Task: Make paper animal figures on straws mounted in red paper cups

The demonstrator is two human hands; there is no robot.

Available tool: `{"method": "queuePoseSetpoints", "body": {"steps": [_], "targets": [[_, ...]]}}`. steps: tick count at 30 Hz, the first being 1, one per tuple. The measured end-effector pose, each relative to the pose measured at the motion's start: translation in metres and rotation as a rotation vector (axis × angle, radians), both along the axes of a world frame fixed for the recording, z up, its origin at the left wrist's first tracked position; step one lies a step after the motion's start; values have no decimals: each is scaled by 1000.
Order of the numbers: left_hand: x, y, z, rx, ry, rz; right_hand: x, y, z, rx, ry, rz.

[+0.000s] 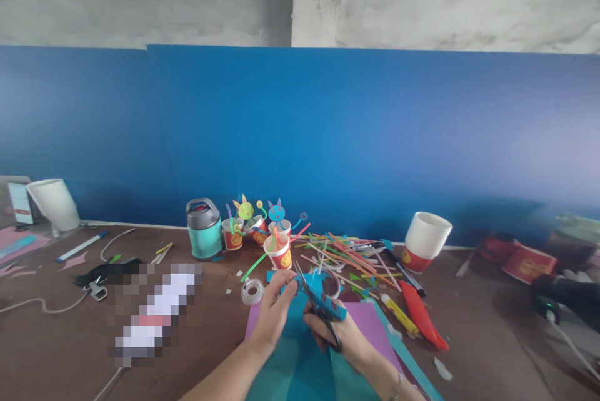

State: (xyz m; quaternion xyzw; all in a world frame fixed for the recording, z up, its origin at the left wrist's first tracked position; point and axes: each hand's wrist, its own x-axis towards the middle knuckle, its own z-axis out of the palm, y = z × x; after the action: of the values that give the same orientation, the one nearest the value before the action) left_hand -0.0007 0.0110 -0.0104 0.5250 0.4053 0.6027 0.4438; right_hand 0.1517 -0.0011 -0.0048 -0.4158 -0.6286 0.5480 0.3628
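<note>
Head view: left hand (273, 308), grip clamped on small blue paper (299, 282), apparently to steady it beside black-handled metal scissors (313, 301) clasped in right hand's (347, 333) grip.

Colours run from black-handled metal scissors (317, 307) and a flat purple paper sheet (377, 330) to a tapered red-and-white paper cup (277, 255) (yellow emblem (285, 258)).

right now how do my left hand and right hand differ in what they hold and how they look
The left hand pinches a small blue paper piece, while the right hand holds scissors. A bracelet shows at the right hand's wrist; none shows at the left hand's. The left hand's fingertips reach farther forward than the right hand's. Both are bare.
</note>
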Motion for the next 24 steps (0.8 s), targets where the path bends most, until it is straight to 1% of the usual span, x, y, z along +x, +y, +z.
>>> {"method": "queuePoseSetpoints", "body": {"steps": [6,18,24], "targets": [[-1,1,-2,-9,8,7,0,0,0,2,-2,-1],[-2,1,0,-23,7,3,1,-1,4,3,7,17],[-2,1,-3,-8,12,33,3,-1,3,-11,-6,19]]}}
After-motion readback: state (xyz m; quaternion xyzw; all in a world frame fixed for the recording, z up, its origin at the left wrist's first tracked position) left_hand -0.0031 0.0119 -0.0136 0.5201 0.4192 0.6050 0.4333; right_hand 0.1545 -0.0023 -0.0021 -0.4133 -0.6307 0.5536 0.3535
